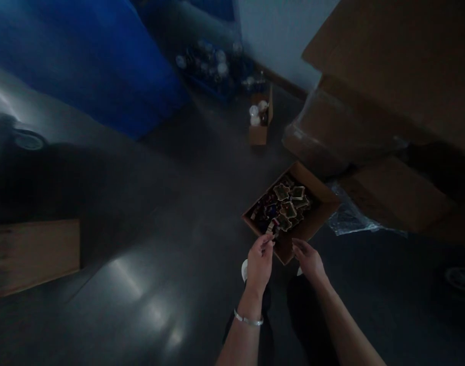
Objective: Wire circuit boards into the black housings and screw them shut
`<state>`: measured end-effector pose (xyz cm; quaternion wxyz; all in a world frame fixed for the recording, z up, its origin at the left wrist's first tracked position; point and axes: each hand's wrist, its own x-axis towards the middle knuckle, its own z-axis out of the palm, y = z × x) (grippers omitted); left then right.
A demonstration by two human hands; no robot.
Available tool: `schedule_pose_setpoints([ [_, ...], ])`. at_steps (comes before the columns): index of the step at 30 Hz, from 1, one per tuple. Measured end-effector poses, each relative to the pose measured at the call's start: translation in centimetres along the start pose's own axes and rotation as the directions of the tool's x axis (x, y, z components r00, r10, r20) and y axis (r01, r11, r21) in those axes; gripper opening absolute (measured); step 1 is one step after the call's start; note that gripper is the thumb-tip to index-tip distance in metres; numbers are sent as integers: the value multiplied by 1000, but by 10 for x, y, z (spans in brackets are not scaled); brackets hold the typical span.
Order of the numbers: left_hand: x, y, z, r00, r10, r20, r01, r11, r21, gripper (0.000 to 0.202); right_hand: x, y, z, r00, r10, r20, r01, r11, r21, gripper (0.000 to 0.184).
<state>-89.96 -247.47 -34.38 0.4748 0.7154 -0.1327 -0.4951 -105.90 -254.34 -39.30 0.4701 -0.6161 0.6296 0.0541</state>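
My left hand (260, 258), with a silver bracelet on its wrist, reaches over the near left side of an open cardboard box (319, 189) on the floor. Its fingers are pinched together beside a small pale and pink piece (271, 226); whether they hold that piece is too dark to tell. At the near right side of the box, my right hand (309, 260) has loosely bent fingers, slightly apart, over the rim. Nothing shows between them. Inside the box lie several frame-shaped pieces with pale edges (288, 209) among darker small items.
A small carton (258, 135) with white round-topped things stands farther off, near a blue crate (213, 89) of similar ones. Large cardboard boxes (369, 117) and clear plastic wrap (350, 218) are on the right. Another carton (37, 254) lies left, below a big blue surface (102, 66).
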Motion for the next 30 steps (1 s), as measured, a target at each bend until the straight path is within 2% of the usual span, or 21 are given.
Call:
schedule_pose_setpoints([
  [2,28,-12,8,998,50,-30,-50,999,-13,29,37,6,12,999,-48,-15,49,998,33,41],
  [4,52,-22,13,994,104,-29,-105,994,-29,29,69,10,14,992,-111,-55,112,994,0,41],
  [8,88,-34,12,989,148,5,-148,986,75,27,115,7,2,968,-198,-152,140,936,-324,41],
  [11,107,-32,9,975,221,-6,-217,960,178,26,137,2,-6,951,-259,-167,150,863,-482,39],
  [14,121,-26,10,941,337,-23,-325,922,210,26,162,1,-5,974,-207,-89,118,806,-579,37],
  [18,138,-23,16,918,397,12,-384,879,284,24,193,4,7,995,-89,42,95,758,-645,33],
  [22,149,-26,17,901,433,17,-420,865,273,24,201,2,15,994,-93,65,112,747,-655,29],
  [26,148,-33,14,908,417,49,-413,866,281,25,185,-5,10,991,-127,31,116,739,-663,29],
  [28,146,-37,11,912,401,86,-406,855,321,27,172,-8,3,981,-195,-24,130,738,-662,32],
  [30,143,-42,7,916,379,133,-401,834,379,29,158,-9,-5,949,-296,-108,154,734,-662,36],
])
